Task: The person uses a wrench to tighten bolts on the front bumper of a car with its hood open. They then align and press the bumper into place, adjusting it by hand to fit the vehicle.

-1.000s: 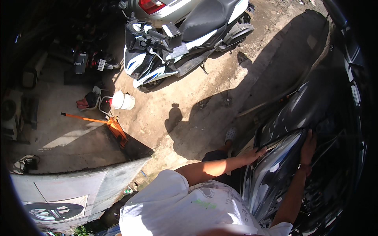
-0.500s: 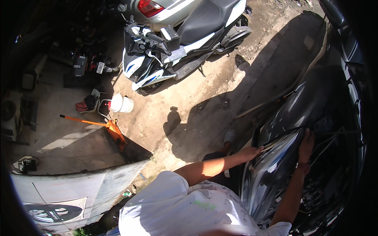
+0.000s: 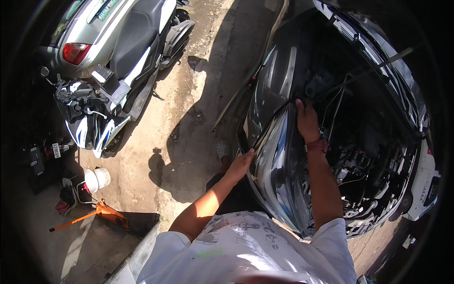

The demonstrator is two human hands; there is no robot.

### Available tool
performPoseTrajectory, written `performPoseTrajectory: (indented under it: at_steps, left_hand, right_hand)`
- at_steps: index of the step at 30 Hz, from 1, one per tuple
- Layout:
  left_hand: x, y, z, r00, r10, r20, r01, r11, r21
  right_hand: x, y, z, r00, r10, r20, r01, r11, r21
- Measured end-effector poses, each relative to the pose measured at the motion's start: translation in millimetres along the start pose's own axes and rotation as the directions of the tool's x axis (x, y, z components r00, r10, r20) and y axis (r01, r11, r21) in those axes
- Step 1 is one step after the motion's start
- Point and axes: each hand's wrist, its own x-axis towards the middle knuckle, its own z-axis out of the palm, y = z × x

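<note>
A glossy headlight (image 3: 276, 158) sits at the front corner of a dark car with its hood raised. My left hand (image 3: 241, 165) is closed on the headlight's outer edge, thumb along the seam by the bumper. At the rear inner corner, where the headlight meets the black fender (image 3: 274, 85), my right hand (image 3: 308, 124) grips the edge; its fingertips are partly lost in the dark. A dark red band (image 3: 318, 146) circles my right wrist.
Beside my right arm lies the open engine bay (image 3: 369, 170), crossed by a thin prop rod (image 3: 378, 65). A white scooter (image 3: 127, 61) and a silver car (image 3: 90, 38) stand to the left. An orange floor jack (image 3: 109, 213) and white bucket (image 3: 98, 179) are at lower left. A white vehicle (image 3: 422, 187) stands far right.
My view has swung to the right, so the scooter and jack shift left and more of the engine bay shows. Both hands stay at the headlight's edges.
</note>
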Motion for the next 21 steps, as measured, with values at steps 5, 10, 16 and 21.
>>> performPoseTrajectory:
  at_steps: [5,10,16,21]
  left_hand:
    - [-7.5,1.1,-5.8,0.996,-0.074,-0.041,0.074,0.997,0.0]
    - [-9.9,-5.1,13.9,0.993,-0.055,-0.107,0.045,0.995,-0.09]
    - [-18.5,-4.0,21.8,0.988,-0.097,-0.119,0.074,0.98,-0.187]
    - [-13.3,-1.0,11.7,0.983,-0.148,-0.109,0.117,0.96,-0.255]
  right_hand:
    - [8.6,5.3,12.7,1.0,0.012,-0.015,-0.012,1.0,0.008]
    - [17.2,30.5,18.1,1.0,-0.021,-0.001,0.021,1.0,-0.001]
    - [15.0,13.4,15.0,0.999,-0.043,0.012,0.042,0.998,0.047]
    - [4.9,3.0,9.7,0.996,-0.031,-0.078,0.032,0.999,0.023]
